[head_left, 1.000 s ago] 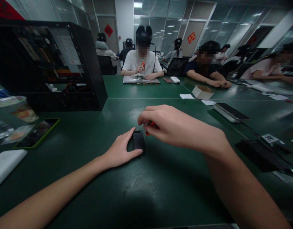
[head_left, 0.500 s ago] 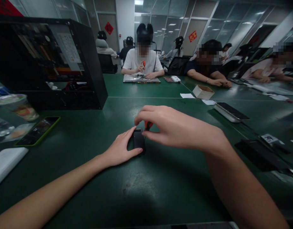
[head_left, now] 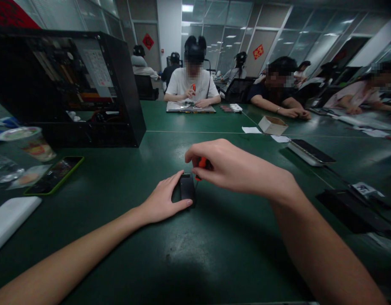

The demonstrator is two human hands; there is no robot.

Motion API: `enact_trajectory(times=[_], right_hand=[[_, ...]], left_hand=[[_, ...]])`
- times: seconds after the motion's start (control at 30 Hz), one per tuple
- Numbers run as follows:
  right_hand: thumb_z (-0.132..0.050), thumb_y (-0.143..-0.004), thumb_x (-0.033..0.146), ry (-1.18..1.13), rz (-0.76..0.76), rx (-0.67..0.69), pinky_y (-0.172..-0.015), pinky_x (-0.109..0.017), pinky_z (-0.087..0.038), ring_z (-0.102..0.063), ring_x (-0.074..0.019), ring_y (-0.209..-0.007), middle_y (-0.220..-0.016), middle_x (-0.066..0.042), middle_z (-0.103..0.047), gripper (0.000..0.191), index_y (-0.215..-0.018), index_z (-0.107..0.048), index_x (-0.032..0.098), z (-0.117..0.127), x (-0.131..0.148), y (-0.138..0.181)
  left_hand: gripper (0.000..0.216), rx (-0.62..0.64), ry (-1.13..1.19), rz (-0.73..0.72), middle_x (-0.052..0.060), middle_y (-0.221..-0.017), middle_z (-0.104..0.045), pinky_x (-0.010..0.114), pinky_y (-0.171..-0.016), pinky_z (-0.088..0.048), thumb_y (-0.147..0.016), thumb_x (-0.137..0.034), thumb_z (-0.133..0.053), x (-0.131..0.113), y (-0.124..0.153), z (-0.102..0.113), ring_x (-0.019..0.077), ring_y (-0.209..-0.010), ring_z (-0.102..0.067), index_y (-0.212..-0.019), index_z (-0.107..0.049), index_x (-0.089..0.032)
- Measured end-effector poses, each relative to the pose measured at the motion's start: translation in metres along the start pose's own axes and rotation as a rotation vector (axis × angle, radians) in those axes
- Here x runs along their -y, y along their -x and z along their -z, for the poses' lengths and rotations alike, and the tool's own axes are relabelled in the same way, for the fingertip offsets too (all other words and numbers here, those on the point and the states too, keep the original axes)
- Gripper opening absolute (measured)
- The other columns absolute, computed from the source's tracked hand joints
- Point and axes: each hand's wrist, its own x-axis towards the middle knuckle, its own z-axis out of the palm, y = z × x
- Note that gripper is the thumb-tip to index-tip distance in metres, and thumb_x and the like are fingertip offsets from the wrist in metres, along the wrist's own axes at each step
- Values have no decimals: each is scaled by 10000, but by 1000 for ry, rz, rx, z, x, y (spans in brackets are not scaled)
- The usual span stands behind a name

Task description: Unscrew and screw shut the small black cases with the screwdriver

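On the green table lies a small black box-shaped device [head_left: 187, 188]; its exact kind I cannot make out. My left hand [head_left: 165, 198] grips it from the left, fingers along its far left edge and thumb on its near end. Just right of the device, my right hand [head_left: 221, 163] is closed around a screwdriver with an orange handle [head_left: 199, 173]. Its thin shaft points down beside the device's right edge. Whether the tip touches the device or the table cannot be made out.
An open black computer case [head_left: 125, 93] stands at the left, near a lidded cup [head_left: 39, 144] and a phone in a green case [head_left: 55, 176]. A small cardboard box [head_left: 273, 126] and a flat white-sided device [head_left: 310, 152] lie to the right. Across the table, a person [head_left: 194, 80] works.
My right hand has risen slightly and tilted, so the screwdriver's handle and shaft show more plainly. My left hand keeps its grip on the device. The whole view has shifted slightly.
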Motion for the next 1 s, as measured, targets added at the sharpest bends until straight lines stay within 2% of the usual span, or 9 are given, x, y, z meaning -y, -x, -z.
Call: enact_trajectory(times=[0.2,0.43,0.57,1.0], right_hand=[[-593,-843,80,-19,48,39,-798,-287,-443,-632,-187,-920,-1024,-62,-711,251,-1072,-657,160,4,1,2],[-578,-848,68,-43,28,-125,-812,-285,-462,-650,-175,-917,-1015,-67,-712,214,-1032,-662,139,-2,-1,-6],[-578,-840,63,-52,23,-96,-821,-294,-467,-651,-180,-927,-1021,-72,-715,224,-1032,-665,140,-8,-6,-9],[-595,-847,101,-59,-15,-114,-819,-294,-465,-655,-180,-918,-1016,-68,-716,199,-1029,-664,145,-10,-13,-11]], left_hand=[[911,-6,15,-3,193,-1598,-404,596,-1182,-328,-859,-562,-691,1,0,-1,399,-1454,-404,-1585,-295,-180],[917,-8,5,-8,187,-1598,-407,586,-1184,-334,-852,-581,-686,1,0,-1,397,-1448,-414,-1582,-304,-180],[933,0,-13,-7,198,-1603,-393,575,-1194,-326,-860,-603,-667,1,0,-1,394,-1455,-403,-1584,-293,-148],[917,-6,-15,-11,173,-1603,-404,569,-1190,-338,-864,-607,-664,1,1,-1,393,-1449,-415,-1589,-288,-189]])
